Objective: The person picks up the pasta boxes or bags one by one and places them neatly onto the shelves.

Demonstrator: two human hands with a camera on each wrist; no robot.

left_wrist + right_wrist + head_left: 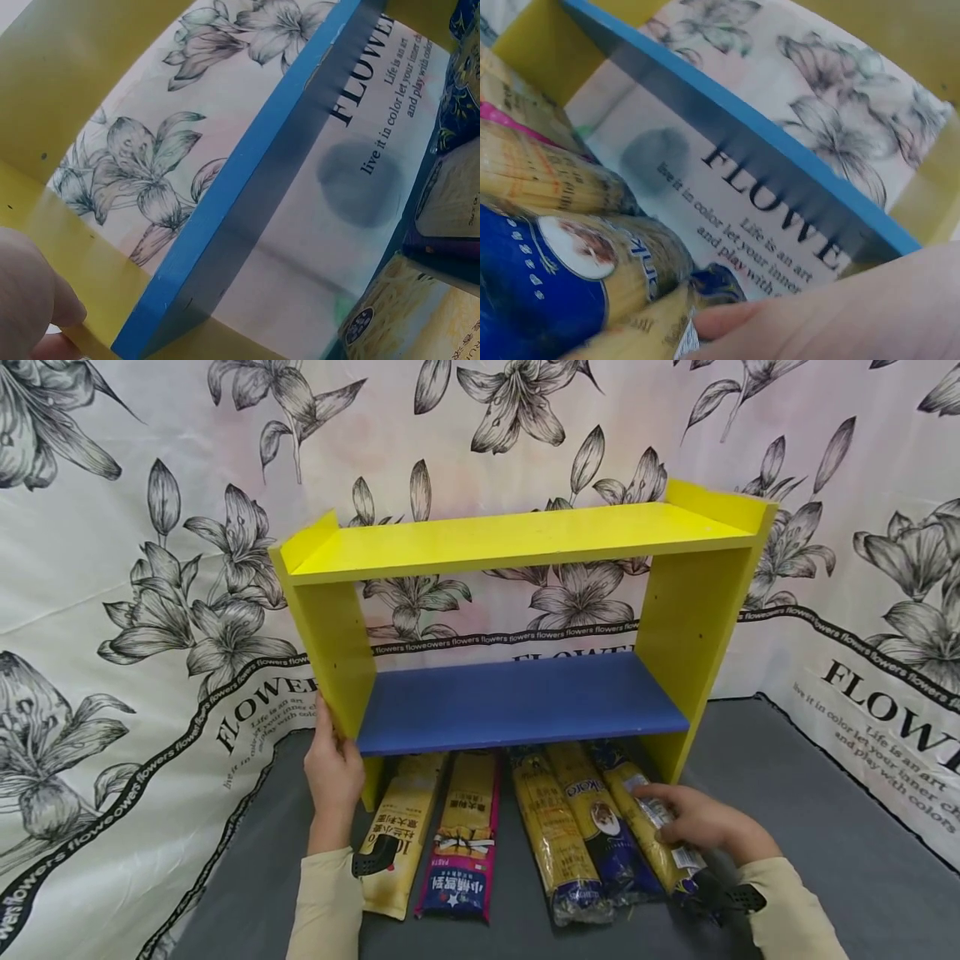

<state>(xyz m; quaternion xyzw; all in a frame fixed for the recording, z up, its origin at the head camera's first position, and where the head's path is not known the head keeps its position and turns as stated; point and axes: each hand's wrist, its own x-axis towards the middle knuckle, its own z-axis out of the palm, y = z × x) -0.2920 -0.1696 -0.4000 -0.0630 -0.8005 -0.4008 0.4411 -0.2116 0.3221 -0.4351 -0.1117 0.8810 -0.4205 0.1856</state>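
Note:
A small yellow shelf unit (pixel 480 547) with a blue middle board (pixel 517 702) stands on the grey surface. My left hand (pixel 335 777) grips the lower front edge of its left side panel (pixel 333 668); the thumb (pixel 67 304) shows in the left wrist view. At the right, my right hand (pixel 708 818) holds the rightmost pasta packet (pixel 636 797) between thumb and fingers. Beside that packet lie a blue-labelled spaghetti packet (pixel 600 827) and another clear-ended pasta packet (pixel 555 835). Further left are a pink-and-blue pasta packet (pixel 459 852) and a yellow one (pixel 405 835). The packets' far ends reach under the blue board.
A white cloth (pixel 187 443) printed with flowers hangs behind and at both sides. The grey tabletop (pixel 795 793) extends to the right of the shelf unit. The yellow right side panel (pixel 690 627) rises beyond my right hand.

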